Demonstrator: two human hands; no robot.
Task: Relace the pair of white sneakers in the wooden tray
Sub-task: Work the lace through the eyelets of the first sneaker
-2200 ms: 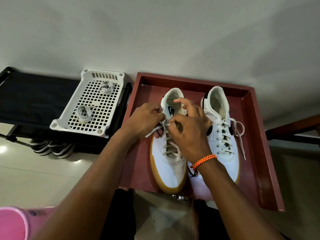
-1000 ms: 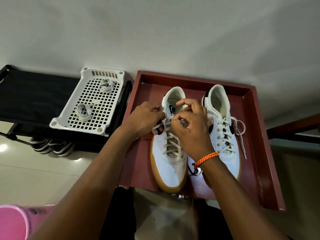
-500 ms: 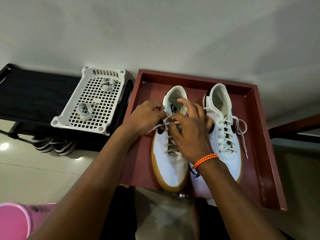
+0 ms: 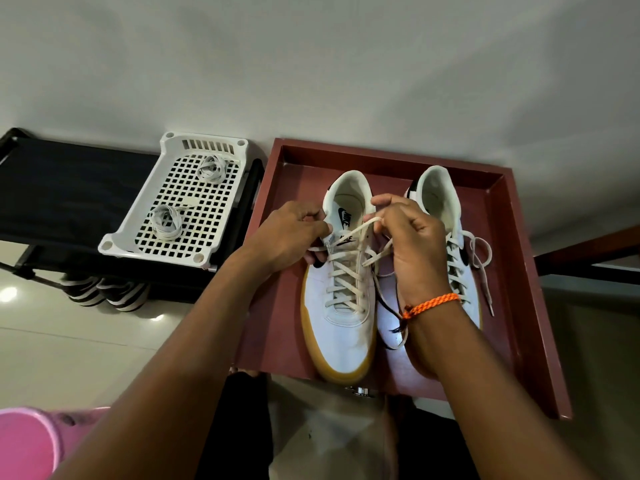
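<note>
Right now you have two white sneakers sitting side by side in the wooden tray, toes pointing at you. The left sneaker has a tan sole, and its lace goes criss-cross up the front. Your right hand is closed, pinching one end of that lace and lifting it up over the shoe's opening. Your left hand is curled at the left side of the shoe, near the top holes. A short bit of lace sticks out next to it, but you cannot tell if the fingers hold the lace or the shoe.

Your right hand and arm cover a lot of the right sneaker. You can see its heel, some of its lacing, and loose lace ends hanging down on its right side. An orange bracelet is on your right wrist, with dark strings dangling from it.

The word NIKE and the swoosh mark are printed inside the left sneaker and on its tongue.

Just beside the tray on the left is a white plastic basket with square holes. Two rolled-up laces lie in it. The basket sits on a black rack. Striped shoes are on the floor under the rack. Something pink is at the bottom left corner.
</note>
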